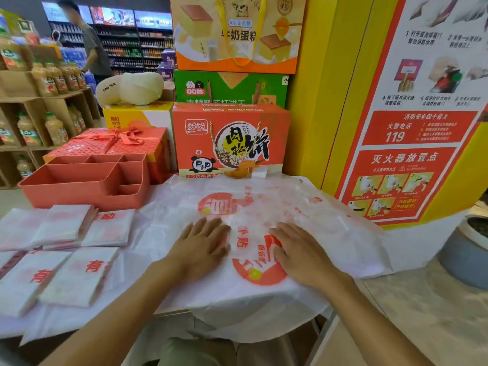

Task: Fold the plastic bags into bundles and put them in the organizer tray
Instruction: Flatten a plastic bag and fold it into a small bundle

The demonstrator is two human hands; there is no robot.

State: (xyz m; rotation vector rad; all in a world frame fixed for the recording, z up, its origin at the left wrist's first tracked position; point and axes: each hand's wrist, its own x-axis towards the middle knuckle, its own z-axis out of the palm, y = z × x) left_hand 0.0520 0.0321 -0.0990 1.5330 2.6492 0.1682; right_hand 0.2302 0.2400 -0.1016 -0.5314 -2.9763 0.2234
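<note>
A large white plastic bag (277, 204) with red and orange print lies spread flat on the table in front of me. My left hand (203, 243) presses flat on it with straight fingers. My right hand (298, 249) lies flat on the same bag just to the right. Several folded bag bundles (79, 273) rest on the table at the left, some stacked (66, 223). The red organizer tray (87, 180), divided into compartments, stands behind the bundles at the left and holds nothing that I can see.
Snack cartons (229, 138) are stacked behind the bag against a yellow pillar (311, 101). A red gift box (113, 141) sits behind the tray. Shelves of bottles (39, 83) stand at the far left, with a person (92, 46) beyond. A grey pot (467, 249) sits on the floor at right.
</note>
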